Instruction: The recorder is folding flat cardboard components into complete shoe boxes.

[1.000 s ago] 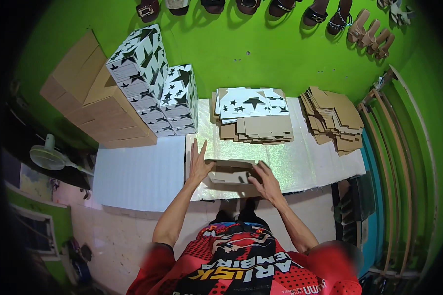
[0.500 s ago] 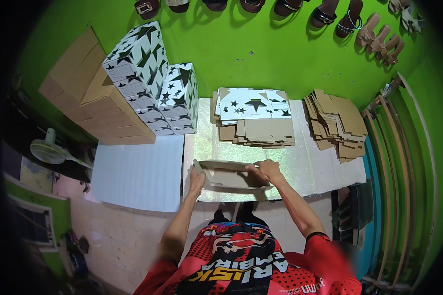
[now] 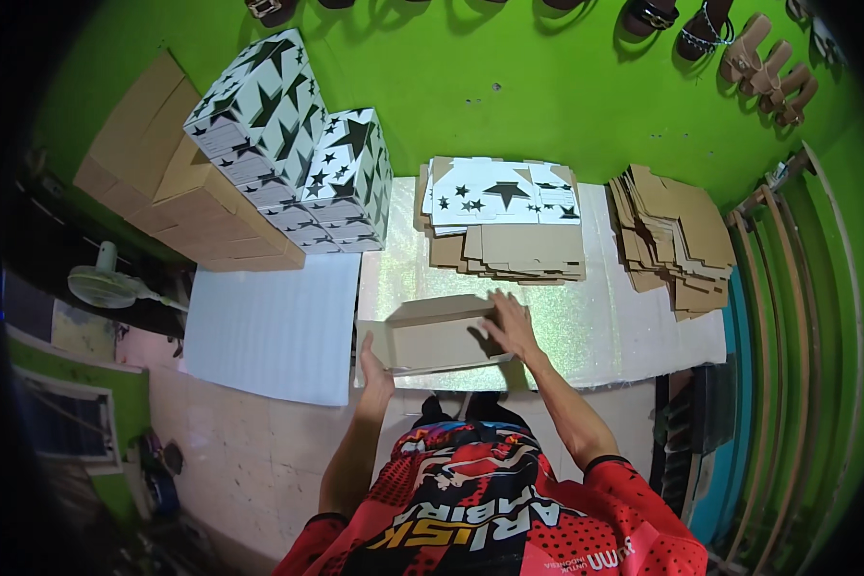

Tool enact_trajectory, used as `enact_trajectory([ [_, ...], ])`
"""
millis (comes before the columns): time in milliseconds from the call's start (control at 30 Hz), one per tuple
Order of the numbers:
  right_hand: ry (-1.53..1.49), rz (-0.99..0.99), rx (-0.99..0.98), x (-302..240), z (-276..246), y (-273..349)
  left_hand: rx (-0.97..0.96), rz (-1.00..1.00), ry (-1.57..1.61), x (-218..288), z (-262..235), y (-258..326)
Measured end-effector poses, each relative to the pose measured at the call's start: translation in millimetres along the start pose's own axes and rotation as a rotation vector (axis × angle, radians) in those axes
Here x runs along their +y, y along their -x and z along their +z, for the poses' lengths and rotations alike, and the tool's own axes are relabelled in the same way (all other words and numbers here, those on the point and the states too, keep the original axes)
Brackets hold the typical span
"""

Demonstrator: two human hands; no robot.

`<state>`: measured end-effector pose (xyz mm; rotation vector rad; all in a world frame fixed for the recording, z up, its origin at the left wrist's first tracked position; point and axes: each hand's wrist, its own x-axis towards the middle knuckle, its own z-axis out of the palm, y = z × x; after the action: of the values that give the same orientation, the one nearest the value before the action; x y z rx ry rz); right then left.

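Observation:
An unprinted brown cardboard box (image 3: 442, 338) lies on the table near its front edge, its inside facing up. Its far side flap leans outward, and the left end flap is folded out. My left hand (image 3: 375, 367) holds the box at its near left corner, with the thumb along the end flap and the other fingers partly hidden. At the right end, my right hand (image 3: 513, 328) is open with its fingers spread over the box's edge.
Flat cardboard blanks, some star-printed (image 3: 504, 197), are piled behind the box. More brown blanks (image 3: 677, 235) lie at the right. Star-printed boxes (image 3: 269, 125) and brown boxes (image 3: 211, 216) stand stacked at the left, behind a white foam sheet (image 3: 269, 331). Sandals (image 3: 758, 62) hang on the green wall.
The box's left end flap and far side have swung outward, opening it wider. My right hand has loosened its hold and spread its fingers; my left hand has shifted slightly left.

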<state>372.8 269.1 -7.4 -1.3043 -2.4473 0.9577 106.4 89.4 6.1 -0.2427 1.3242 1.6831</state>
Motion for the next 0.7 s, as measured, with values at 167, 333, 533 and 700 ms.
enact_trajectory([
  [167,-0.007,-0.036,-0.088,-8,-5,15,-0.134,0.037,-0.158,5,-21,-11],
  [333,0.03,-0.074,0.485,-22,-41,44,-0.167,0.187,-0.52,16,-2,16],
  [533,0.082,-0.525,0.171,-81,-62,99,-0.181,0.245,-0.635,5,-12,-4],
  [700,0.131,-0.633,0.033,-50,-20,139,-0.016,0.139,-0.734,-10,-47,-45],
])
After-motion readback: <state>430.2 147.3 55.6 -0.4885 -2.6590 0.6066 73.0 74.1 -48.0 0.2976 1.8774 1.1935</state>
